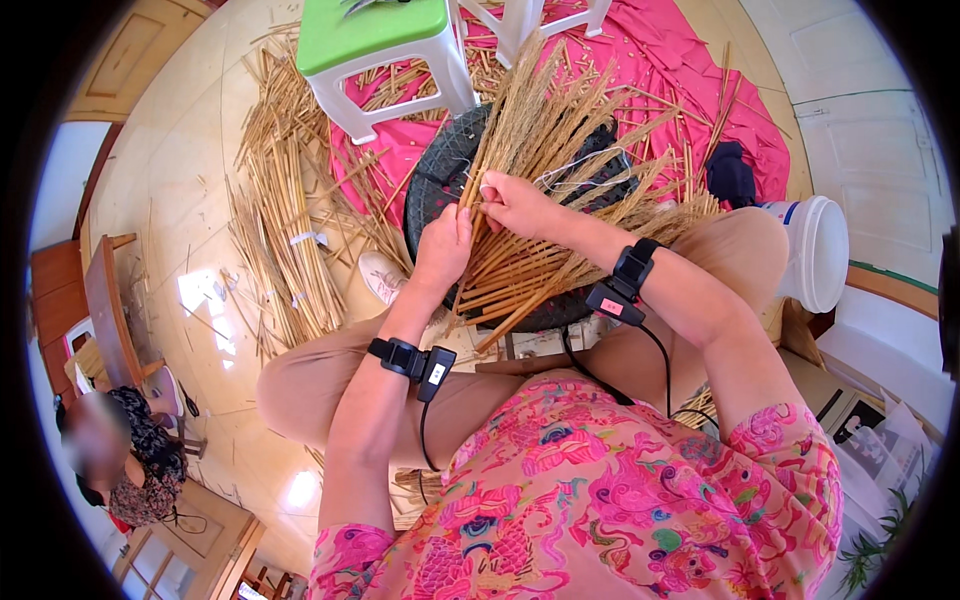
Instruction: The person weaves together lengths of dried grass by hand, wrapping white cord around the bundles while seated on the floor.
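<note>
In front of me lies a pile of dry straw-coloured stalks [510, 270] with feathery seed heads [560, 115], spread over a dark round base [425, 190]. My left hand [443, 245] is closed around a few slim stalks [476, 190] standing up from its thumb side. Just above and to its right, my right hand [520, 205] pinches the same stalks, its fingertips close to the left thumb. A thin white cord [590, 170] runs loosely across the seed heads to the right of my hands.
A white stool with a green seat [375, 35] stands at the far left on a pink cloth [670, 60]. Bundled stalks [290, 240] lie on the floor to the left. A white bucket [818, 255] is by my right knee. Another person [140, 460] sits at the lower left.
</note>
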`<state>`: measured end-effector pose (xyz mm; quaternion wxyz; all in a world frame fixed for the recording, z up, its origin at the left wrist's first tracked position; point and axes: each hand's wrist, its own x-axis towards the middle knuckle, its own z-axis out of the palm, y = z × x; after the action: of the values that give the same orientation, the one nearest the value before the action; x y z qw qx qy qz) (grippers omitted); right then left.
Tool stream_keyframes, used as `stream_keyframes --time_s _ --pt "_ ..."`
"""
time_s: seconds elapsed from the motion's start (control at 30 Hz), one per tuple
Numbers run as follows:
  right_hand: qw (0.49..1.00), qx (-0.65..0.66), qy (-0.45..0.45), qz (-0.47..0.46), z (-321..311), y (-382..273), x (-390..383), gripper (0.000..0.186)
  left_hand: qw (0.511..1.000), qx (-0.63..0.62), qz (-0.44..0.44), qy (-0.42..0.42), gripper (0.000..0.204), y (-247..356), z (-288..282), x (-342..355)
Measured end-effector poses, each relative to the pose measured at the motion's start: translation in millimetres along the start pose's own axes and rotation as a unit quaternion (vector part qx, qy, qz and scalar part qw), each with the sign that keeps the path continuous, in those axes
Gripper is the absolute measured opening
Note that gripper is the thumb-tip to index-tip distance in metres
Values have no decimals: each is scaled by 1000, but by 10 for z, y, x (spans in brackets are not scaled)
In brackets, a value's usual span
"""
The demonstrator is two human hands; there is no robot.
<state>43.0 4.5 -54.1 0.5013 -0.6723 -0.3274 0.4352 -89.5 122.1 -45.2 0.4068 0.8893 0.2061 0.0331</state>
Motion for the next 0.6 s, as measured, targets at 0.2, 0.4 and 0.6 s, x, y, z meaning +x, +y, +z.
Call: stream_keyframes --time_s 0.2,0.4,0.6 --pt "996 73 0 60 33 -14 73 18 998 28 47 22 27 -42 64 -33" --pt "990 97 24 102 47 -148 80 13 998 35 39 22 26 -22 92 -38" --pt "988 55 21 142 77 -179 110 11 999 19 42 19 25 -19 106 -45"
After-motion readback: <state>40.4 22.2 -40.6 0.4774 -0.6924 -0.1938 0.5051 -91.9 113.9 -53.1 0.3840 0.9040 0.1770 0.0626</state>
